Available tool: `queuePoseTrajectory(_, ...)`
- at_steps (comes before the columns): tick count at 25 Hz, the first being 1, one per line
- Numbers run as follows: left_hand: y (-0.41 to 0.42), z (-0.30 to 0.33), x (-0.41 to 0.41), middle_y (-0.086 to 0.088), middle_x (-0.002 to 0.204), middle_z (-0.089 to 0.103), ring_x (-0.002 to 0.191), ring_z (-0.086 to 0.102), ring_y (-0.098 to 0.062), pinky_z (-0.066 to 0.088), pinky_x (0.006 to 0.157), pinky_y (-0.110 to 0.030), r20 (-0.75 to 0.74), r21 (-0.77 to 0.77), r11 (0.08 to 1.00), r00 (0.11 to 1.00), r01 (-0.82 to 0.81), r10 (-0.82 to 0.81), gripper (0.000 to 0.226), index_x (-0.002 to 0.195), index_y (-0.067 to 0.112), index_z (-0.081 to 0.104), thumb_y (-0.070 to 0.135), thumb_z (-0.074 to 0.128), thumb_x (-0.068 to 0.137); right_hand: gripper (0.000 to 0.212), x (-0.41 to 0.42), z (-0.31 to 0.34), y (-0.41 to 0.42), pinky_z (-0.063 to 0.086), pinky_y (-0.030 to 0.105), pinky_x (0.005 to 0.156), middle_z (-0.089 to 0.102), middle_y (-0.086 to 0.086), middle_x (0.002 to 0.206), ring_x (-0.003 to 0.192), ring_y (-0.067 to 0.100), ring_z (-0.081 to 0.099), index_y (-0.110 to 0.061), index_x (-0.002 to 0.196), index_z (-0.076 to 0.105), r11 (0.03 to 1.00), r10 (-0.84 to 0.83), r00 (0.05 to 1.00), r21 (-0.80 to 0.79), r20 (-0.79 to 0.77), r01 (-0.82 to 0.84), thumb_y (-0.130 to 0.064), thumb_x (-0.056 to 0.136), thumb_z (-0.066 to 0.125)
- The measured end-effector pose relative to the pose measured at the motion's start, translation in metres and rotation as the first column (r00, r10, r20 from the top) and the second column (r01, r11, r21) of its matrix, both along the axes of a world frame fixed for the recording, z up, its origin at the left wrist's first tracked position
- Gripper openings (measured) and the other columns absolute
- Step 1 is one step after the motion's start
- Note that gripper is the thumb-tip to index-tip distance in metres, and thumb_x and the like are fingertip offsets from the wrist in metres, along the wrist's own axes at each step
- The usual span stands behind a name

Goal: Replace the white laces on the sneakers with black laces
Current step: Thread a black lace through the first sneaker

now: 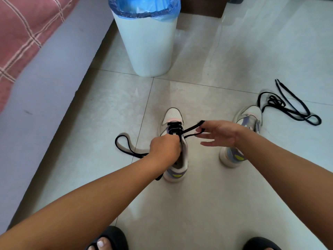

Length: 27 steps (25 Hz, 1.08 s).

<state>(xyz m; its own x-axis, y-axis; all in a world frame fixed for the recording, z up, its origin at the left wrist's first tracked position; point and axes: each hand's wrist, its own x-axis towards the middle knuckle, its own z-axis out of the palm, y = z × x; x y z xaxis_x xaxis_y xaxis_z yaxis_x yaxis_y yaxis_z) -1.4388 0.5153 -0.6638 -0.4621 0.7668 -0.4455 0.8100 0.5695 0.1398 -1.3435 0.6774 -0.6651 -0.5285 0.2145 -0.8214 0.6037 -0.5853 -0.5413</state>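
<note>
Two bare forearms reach down over a pale glossy tiled floor (pixel 198 204). Left hand (pixel 164 147) is fisted, fingers curled down at the eyelet area of the left white sneaker with lilac and pink panels and a yellow heel tab (pixel 173 145); what exactly the fingers pinch is hidden under the knuckles. That sneaker stands upright, toe pointing far, centre of scene, with a flat black lace (pixel 191 130) already crossed through the far eyelets. One run of this lace goes right from the shoe as a doubled strand and loops over the fingertips of the right hand (pixel 219 132), which is mostly spread: fingers long and loose, lace caught at the upper fingers, no full fist. The other end of the lace trails left of the shoe in a loop on the floor, passing under the left wrist. Second matching white sneaker (pixel 241 136) stands right of the first, partly behind the right wrist, no lace visible in it. A loose tangled second black lace (pixel 288 107) lies on the floor far right, just beside that shoe's toe. White plastic bin with blue liner bag (pixel 147 38) far centre. Pink checked bed cover (pixel 23 33) far left. Black slippers (pixel 110 239) at near edge.
</note>
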Motion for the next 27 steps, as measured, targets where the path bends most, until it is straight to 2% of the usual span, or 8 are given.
queuePoseTrajectory(3, -0.001, 0.002, 0.001, -0.008, 0.103, 0.063, 0.093, 0.060, -0.029, 0.036, 0.067, -0.030, 0.000, 0.017, 1.000, 1.000, -0.014, 0.014, 0.024, 0.107, 0.012, 0.055, 0.020, 0.035, 0.097, 0.012, 0.003, 0.007, 0.012, 0.040, 0.043, 0.098, 0.062, -0.005, 0.070, 0.084, 0.013, 0.058, -0.021, 0.070, 0.062, 0.984, 0.177, 0.984, -0.032, 0.009, -0.176, -0.026, 0.080, 0.062)
queuePoseTrajectory(7, -0.002, 0.002, 0.002, -0.008, 0.102, 0.062, 0.091, 0.060, -0.028, 0.035, 0.066, -0.029, 0.010, 0.024, 1.000, 1.000, -0.021, 0.021, 0.023, 0.107, 0.012, 0.053, 0.020, 0.035, 0.097, 0.040, -0.006, 0.006, 0.014, 0.041, 0.042, 0.096, 0.057, -0.001, 0.067, 0.071, 0.014, 0.054, -0.019, 0.053, 0.051, 0.998, 0.019, 0.999, -0.066, -0.030, -0.021, -0.039, 0.088, 0.053)
queuePoseTrajectory(13, -0.001, -0.003, 0.003, -0.007, 0.100, 0.064, 0.089, 0.061, -0.028, 0.034, 0.064, -0.029, 0.003, 0.042, 0.998, 0.999, -0.044, 0.044, 0.024, 0.105, 0.014, 0.054, 0.023, 0.034, 0.098, 0.019, -0.003, -0.022, -0.023, 0.044, 0.027, 0.054, 0.052, 0.012, 0.086, 0.062, 0.019, 0.050, -0.006, 0.098, 0.055, 0.863, -0.334, 0.928, 0.449, 0.163, 0.231, -0.017, 0.094, 0.040)
queuePoseTrajectory(16, -0.005, -0.006, 0.004, -0.007, 0.097, 0.063, 0.089, 0.060, -0.028, 0.034, 0.064, -0.029, 0.031, 0.091, 0.994, 0.998, -0.065, 0.062, 0.023, 0.102, 0.015, 0.054, 0.028, 0.035, 0.098, 0.022, 0.016, -0.030, -0.067, 0.039, 0.025, 0.050, 0.051, 0.007, 0.082, 0.062, 0.017, 0.045, -0.008, 0.107, 0.048, 0.891, -0.079, 0.982, 0.454, 0.171, -0.008, -0.014, 0.086, 0.052)
queuePoseTrajectory(18, -0.009, -0.006, 0.002, -0.005, 0.089, 0.060, 0.082, 0.055, -0.025, 0.034, 0.063, -0.029, 0.107, 0.141, 0.985, 0.991, -0.098, 0.083, 0.019, 0.093, 0.018, 0.051, 0.031, 0.038, 0.097, 0.020, 0.017, -0.026, -0.089, 0.036, 0.025, 0.049, 0.048, 0.001, 0.072, 0.059, 0.014, 0.042, -0.014, 0.096, 0.044, 0.890, 0.139, 0.986, 0.424, 0.097, -0.167, -0.013, 0.084, 0.060)
queuePoseTrajectory(20, -0.015, -0.007, -0.001, -0.004, 0.080, 0.054, 0.075, 0.049, -0.022, 0.034, 0.062, -0.029, 0.289, 0.176, 0.972, 0.952, -0.157, 0.102, 0.016, 0.085, 0.017, 0.047, 0.028, 0.043, 0.095, 0.024, 0.009, -0.027, -0.090, 0.034, 0.024, 0.047, 0.042, 0.000, 0.066, 0.056, 0.015, 0.037, -0.017, 0.080, 0.038, 0.840, 0.126, 0.991, 0.526, 0.053, -0.135, -0.012, 0.084, 0.061)
queuePoseTrajectory(23, -0.035, 0.003, -0.007, 0.000, 0.068, 0.047, 0.064, 0.042, -0.014, 0.033, 0.062, -0.029, 0.677, 0.204, 0.939, 0.733, -0.277, 0.069, 0.018, 0.072, 0.014, 0.048, 0.016, 0.052, 0.090, 0.031, 0.004, -0.031, -0.087, 0.036, 0.025, 0.041, 0.038, 0.003, 0.063, 0.055, 0.020, 0.035, -0.018, 0.069, 0.031, 0.780, 0.010, 0.998, 0.624, 0.054, -0.042, -0.009, 0.084, 0.056)
queuePoseTrajectory(27, -0.079, 0.025, -0.005, 0.007, 0.060, 0.046, 0.056, 0.039, -0.007, 0.035, 0.056, -0.021, 0.778, 0.044, 0.999, 0.628, -0.032, -0.014, 0.023, 0.064, 0.019, 0.049, 0.013, 0.057, 0.085, 0.031, 0.006, -0.036, -0.088, 0.036, 0.024, 0.039, 0.037, 0.006, 0.066, 0.056, 0.020, 0.035, -0.018, 0.070, 0.030, 0.804, -0.088, 0.996, 0.592, 0.025, 0.056, -0.008, 0.084, 0.055)
